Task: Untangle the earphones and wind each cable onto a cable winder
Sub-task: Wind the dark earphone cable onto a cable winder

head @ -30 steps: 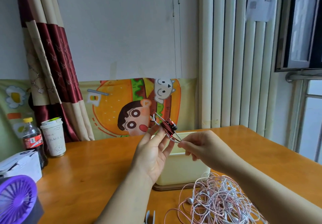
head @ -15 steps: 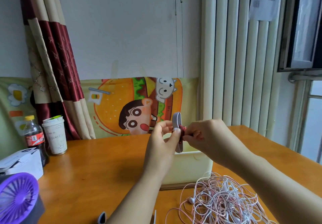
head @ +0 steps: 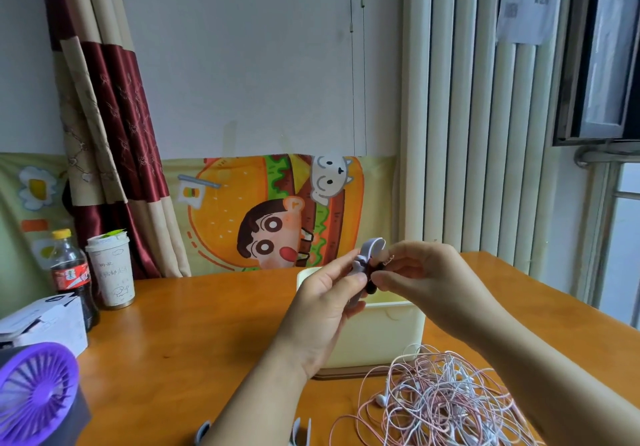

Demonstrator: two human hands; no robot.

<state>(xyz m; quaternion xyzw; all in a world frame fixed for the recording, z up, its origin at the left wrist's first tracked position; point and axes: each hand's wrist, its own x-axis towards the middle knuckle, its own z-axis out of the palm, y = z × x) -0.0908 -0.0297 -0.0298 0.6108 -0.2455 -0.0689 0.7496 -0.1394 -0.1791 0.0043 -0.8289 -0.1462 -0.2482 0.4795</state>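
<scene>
My left hand (head: 329, 293) holds a pale lilac cable winder (head: 369, 253) upright above the cream box, thumb and fingers curled round it. A dark red cable (head: 373, 274) is wrapped around its middle. My right hand (head: 422, 272) pinches that wound cable at the winder's right side. A tangled heap of pink and white earphones (head: 440, 400) lies on the wooden table (head: 207, 334) at the lower right, under my right forearm. Two more winders (head: 300, 431) peek in at the bottom edge.
A cream open box (head: 381, 334) stands just behind my hands. At the left are a cola bottle (head: 71, 272), a paper cup (head: 112, 269), a white carton (head: 41, 321) and a purple fan (head: 34, 393). A curtain and a cartoon cloth back the table.
The winder turned from lying flat with its red coil showing to standing upright. My right hand closed in on the coil, and both hands shifted slightly right over the box.
</scene>
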